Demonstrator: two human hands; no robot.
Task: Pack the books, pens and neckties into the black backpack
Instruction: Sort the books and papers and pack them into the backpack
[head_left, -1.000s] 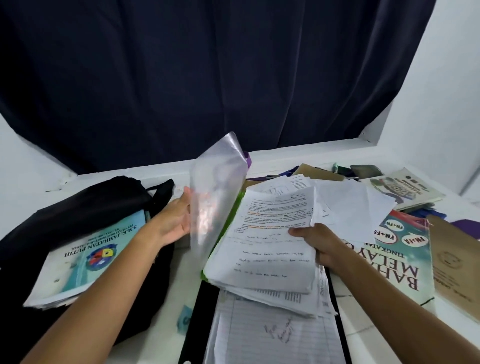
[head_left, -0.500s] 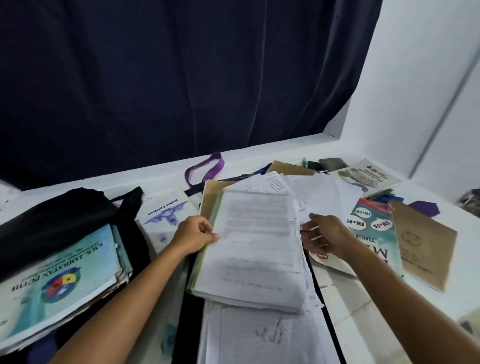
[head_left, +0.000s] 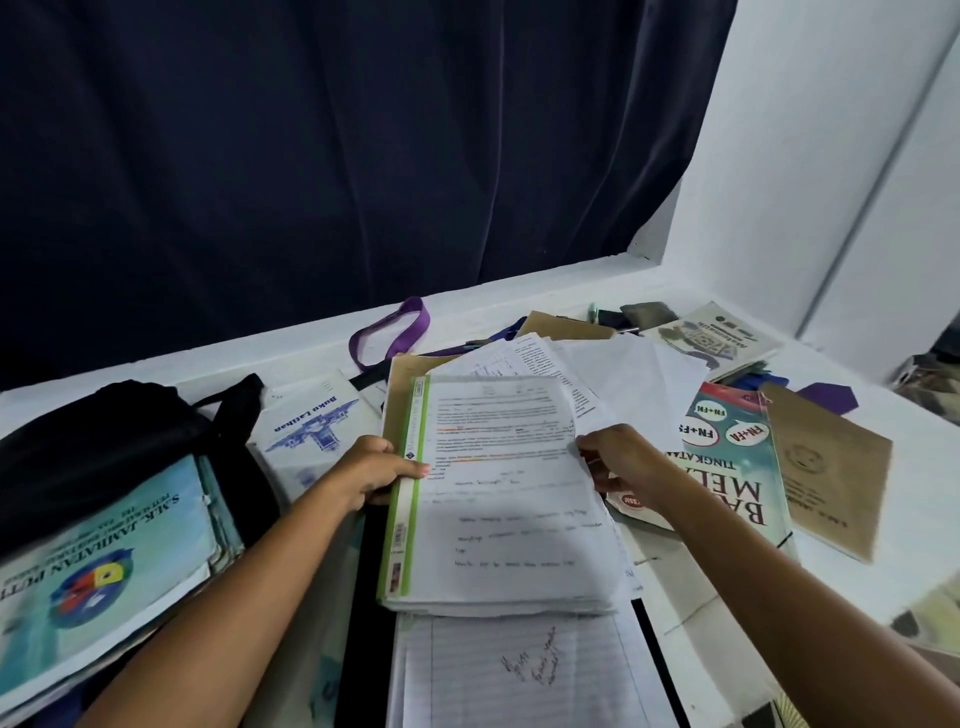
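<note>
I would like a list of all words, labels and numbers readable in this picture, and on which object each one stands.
"Buku Latihan": white exercise book beside the black backpack.
"S.M.K. JAMBATAN PUTIH" (last letters cut off): pale blue book lying in the backpack.
"FN+FN", "FN+FA", "TINGKATAN", partly hidden "MELAY": teal textbook.
Too small or blurred to read: the green-spined folder's printed pages, the handwriting on the lined sheet, the brown book, the far booklet.
</note>
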